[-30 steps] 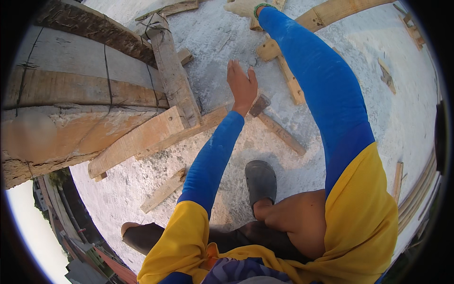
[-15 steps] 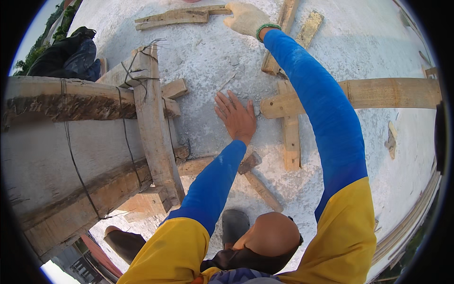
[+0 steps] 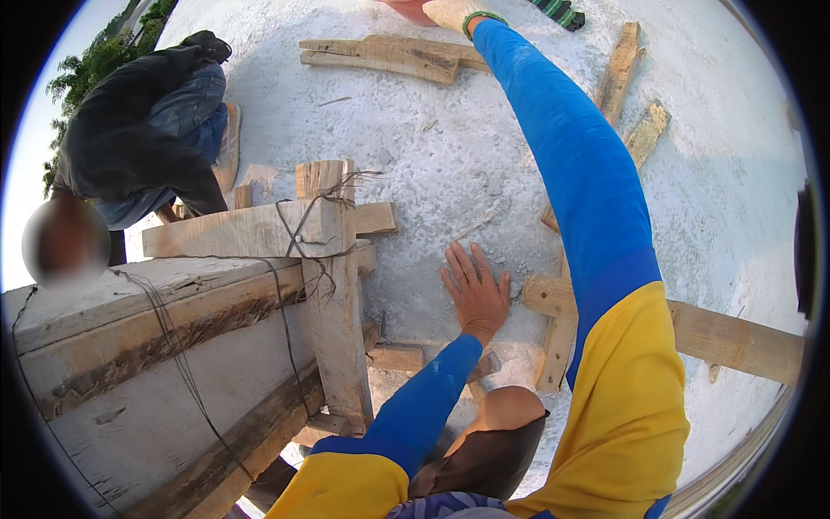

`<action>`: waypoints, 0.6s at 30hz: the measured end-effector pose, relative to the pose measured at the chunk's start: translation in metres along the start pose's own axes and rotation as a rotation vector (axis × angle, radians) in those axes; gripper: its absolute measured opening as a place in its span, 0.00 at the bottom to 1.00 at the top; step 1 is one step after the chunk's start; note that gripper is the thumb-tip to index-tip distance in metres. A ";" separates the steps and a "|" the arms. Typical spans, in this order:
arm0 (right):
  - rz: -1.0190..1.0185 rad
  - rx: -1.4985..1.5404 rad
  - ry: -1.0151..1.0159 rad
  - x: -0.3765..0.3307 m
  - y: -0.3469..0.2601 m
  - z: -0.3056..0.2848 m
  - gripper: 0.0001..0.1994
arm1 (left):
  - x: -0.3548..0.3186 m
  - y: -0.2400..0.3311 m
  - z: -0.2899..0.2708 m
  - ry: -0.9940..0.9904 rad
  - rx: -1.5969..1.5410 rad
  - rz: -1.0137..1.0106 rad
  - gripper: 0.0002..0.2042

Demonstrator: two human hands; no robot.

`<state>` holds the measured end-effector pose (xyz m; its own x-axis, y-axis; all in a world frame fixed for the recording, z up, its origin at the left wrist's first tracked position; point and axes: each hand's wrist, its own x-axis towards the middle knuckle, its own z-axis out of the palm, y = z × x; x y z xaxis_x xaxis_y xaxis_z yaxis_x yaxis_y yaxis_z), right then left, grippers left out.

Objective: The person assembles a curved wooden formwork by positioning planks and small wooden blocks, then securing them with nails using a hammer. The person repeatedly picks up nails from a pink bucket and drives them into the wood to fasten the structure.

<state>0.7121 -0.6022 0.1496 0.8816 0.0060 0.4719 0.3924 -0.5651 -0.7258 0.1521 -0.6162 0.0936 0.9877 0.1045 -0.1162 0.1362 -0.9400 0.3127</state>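
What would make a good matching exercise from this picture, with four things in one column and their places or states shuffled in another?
Column one:
1. Left hand
2. Right hand
3. Co-worker
4. Long wooden pole

Column two:
A. Partly hidden behind the right sleeve
B. In a pale glove, near the top edge
C. Bent over at upper left
D. Bare, fingers spread

Pairs: 1-D, 2-B, 3-C, 4-A.

sleeves [image 3: 562,147]: bright blue, darker higher up | shirt [image 3: 627,372]: yellow | left hand [image 3: 480,294]: bare | right hand [image 3: 448,14]: pale glove [image 3: 443,11], green cuff [image 3: 472,17] | legwear [image 3: 488,458]: dark
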 end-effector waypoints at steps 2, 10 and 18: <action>0.021 -0.078 -0.183 0.015 0.000 0.020 0.18 | 0.000 0.000 0.000 -0.056 -0.012 -0.021 0.40; 0.179 0.615 0.088 -0.014 -0.004 0.014 0.12 | -0.001 0.001 -0.001 -0.027 -0.035 -0.029 0.41; 0.288 0.478 -0.426 -0.043 -0.116 -0.136 0.07 | -0.001 0.000 0.000 0.003 -0.036 -0.010 0.41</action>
<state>0.5933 -0.6489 0.2813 0.9555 0.2885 0.0620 0.1144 -0.1682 -0.9791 0.1514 -0.6164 0.0934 0.9866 0.1146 -0.1165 0.1484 -0.9267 0.3452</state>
